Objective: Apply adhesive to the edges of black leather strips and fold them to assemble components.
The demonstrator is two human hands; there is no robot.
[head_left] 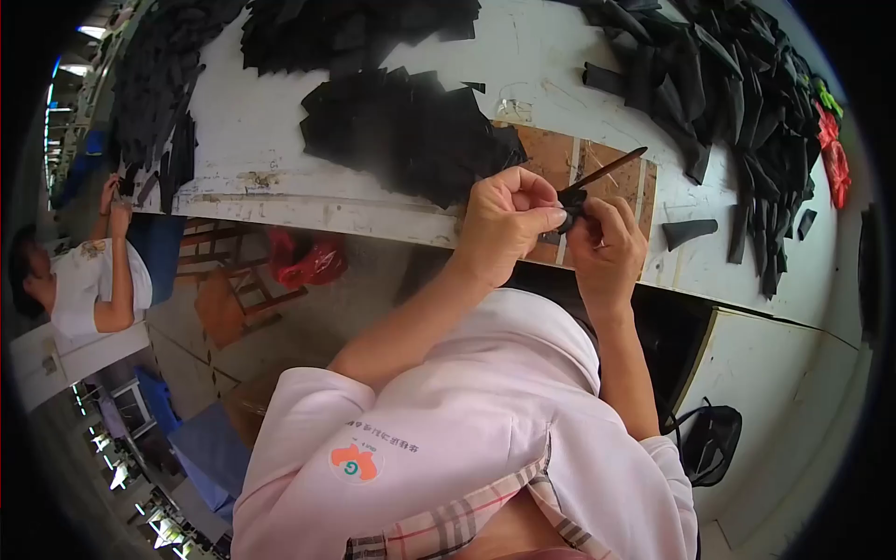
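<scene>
My left hand (509, 222) pinches a small black fabric piece (571, 207) between thumb and fingers. My right hand (611, 247) closes its bent fingertips on the same piece from the other side. Both hands are close together above a brown board (535, 145) at the table's near edge. A thin dark rod (609, 169) slants up and right from just behind the piece; whether it lies on the board or is held I cannot tell. To the left of the board is a spread pile of flat black fabric pieces (397, 131).
A heap of black tube-like fabric pieces (695, 84) covers the table's right side, with a loose one (689, 232) nearer me. Red and green plastic (833, 154) lies beyond. Wooden stools (224, 303) and a red bag (308, 259) stand left; another person (98, 280) works farther left.
</scene>
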